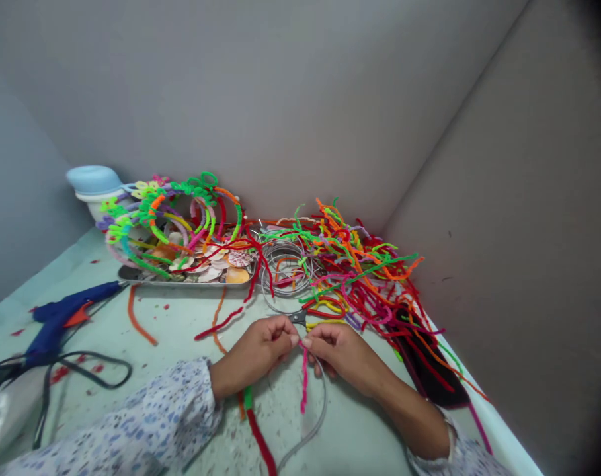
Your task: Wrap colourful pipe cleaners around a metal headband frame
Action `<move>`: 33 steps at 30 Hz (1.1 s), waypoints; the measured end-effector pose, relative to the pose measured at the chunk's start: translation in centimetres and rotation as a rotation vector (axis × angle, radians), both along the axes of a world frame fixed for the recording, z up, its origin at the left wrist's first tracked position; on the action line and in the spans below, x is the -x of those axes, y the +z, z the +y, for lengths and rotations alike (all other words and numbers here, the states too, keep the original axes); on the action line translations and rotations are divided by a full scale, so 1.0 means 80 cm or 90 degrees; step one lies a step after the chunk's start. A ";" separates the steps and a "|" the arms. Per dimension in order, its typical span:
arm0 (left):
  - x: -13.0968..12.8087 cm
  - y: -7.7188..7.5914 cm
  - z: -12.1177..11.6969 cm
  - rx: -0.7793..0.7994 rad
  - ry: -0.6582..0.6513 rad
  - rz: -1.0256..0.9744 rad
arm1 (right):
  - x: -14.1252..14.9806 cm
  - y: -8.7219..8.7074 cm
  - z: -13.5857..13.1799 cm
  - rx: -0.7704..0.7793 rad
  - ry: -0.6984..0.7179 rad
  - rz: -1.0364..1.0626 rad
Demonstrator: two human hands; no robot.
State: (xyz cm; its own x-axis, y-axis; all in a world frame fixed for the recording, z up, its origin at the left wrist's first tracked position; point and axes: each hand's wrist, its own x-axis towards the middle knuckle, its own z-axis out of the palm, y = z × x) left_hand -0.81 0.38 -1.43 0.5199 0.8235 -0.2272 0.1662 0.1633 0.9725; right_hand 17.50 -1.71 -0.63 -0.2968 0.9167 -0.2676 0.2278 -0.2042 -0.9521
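Note:
Both hands meet at the middle of the table, fingertips pinched close together. My left hand [260, 349] is closed at one end of a pink pipe cleaner [305, 390], which hangs down between the hands. My right hand [347, 354] pinches at the same spot, where a grey wire [324, 406] curves down toward the table's front. The exact contact is partly covered by the fingers. Just beyond the fingertips lie scissors [324, 307] with red and yellow handles. A red pipe cleaner [260, 441] with a green part runs below my left wrist.
Coiled grey wire [266, 284] lies behind the scissors, beside a tangled heap of coloured pipe cleaners [364, 264]. A metal tray [201, 285] holds shells and wrapped hoops [156, 211]. A blue glue gun [62, 317] with a dark cord rests at left; a blue-lidded container [96, 182] stands behind.

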 end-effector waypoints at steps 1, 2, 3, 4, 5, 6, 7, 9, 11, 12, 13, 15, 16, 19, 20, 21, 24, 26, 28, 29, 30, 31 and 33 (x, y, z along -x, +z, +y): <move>0.000 0.000 0.000 0.003 -0.001 0.001 | -0.001 0.001 0.000 0.002 0.007 -0.003; 0.000 0.000 0.000 0.004 -0.001 0.001 | -0.001 0.001 0.000 0.003 0.013 -0.006; 0.000 0.000 0.000 0.006 -0.001 0.002 | -0.001 0.001 0.000 0.001 0.020 -0.011; 0.000 0.000 0.000 0.008 0.000 0.002 | -0.001 0.001 -0.001 -0.002 0.024 -0.018; 0.001 0.000 0.000 0.008 0.001 0.003 | -0.001 0.001 -0.001 -0.009 0.027 -0.025; 0.001 -0.001 0.000 0.006 0.001 0.005 | 0.000 0.001 -0.002 -0.019 0.029 -0.035; 0.001 -0.001 -0.001 0.005 0.001 0.006 | 0.001 0.001 -0.003 -0.033 0.030 -0.048; 0.001 -0.001 -0.001 0.002 -0.001 0.011 | 0.002 0.001 -0.005 -0.072 0.031 -0.088; 0.001 -0.002 0.000 0.005 -0.001 0.016 | 0.004 0.002 -0.007 -0.128 0.037 -0.162; 0.001 -0.002 0.000 0.008 0.000 0.018 | 0.005 0.003 -0.008 -0.163 0.040 -0.212; 0.001 -0.002 0.001 0.010 0.003 0.018 | 0.006 0.003 -0.009 -0.205 0.042 -0.264; 0.001 -0.001 0.001 0.010 0.004 0.012 | 0.008 0.003 -0.011 -0.292 0.048 -0.357; 0.000 -0.001 0.002 0.011 0.004 0.007 | 0.010 0.002 -0.012 -0.329 0.051 -0.395; 0.000 -0.001 0.002 0.014 0.006 -0.004 | 0.014 -0.004 -0.015 -0.414 0.057 -0.495; 0.000 -0.001 0.002 0.018 0.008 -0.005 | 0.015 -0.005 -0.016 -0.432 0.056 -0.519; 0.000 -0.001 0.001 0.022 0.008 -0.008 | 0.015 -0.006 -0.017 -0.443 0.053 -0.531; 0.001 -0.001 0.002 0.037 0.003 -0.019 | 0.012 -0.004 -0.018 -0.431 0.052 -0.490; 0.001 -0.001 0.003 0.043 0.008 -0.027 | 0.009 -0.001 -0.017 -0.412 0.057 -0.444; 0.001 -0.001 0.004 0.048 0.010 -0.032 | 0.007 0.003 -0.016 -0.405 0.058 -0.418; 0.001 -0.001 0.005 0.047 0.010 -0.033 | 0.007 0.003 -0.016 -0.407 0.057 -0.416; 0.001 -0.001 0.005 0.045 0.011 -0.032 | 0.007 0.004 -0.016 -0.412 0.056 -0.419; 0.001 -0.001 0.005 0.043 0.011 -0.030 | 0.007 0.003 -0.017 -0.419 0.054 -0.427; 0.001 0.000 0.004 0.045 0.012 -0.023 | 0.009 0.000 -0.018 -0.446 0.053 -0.457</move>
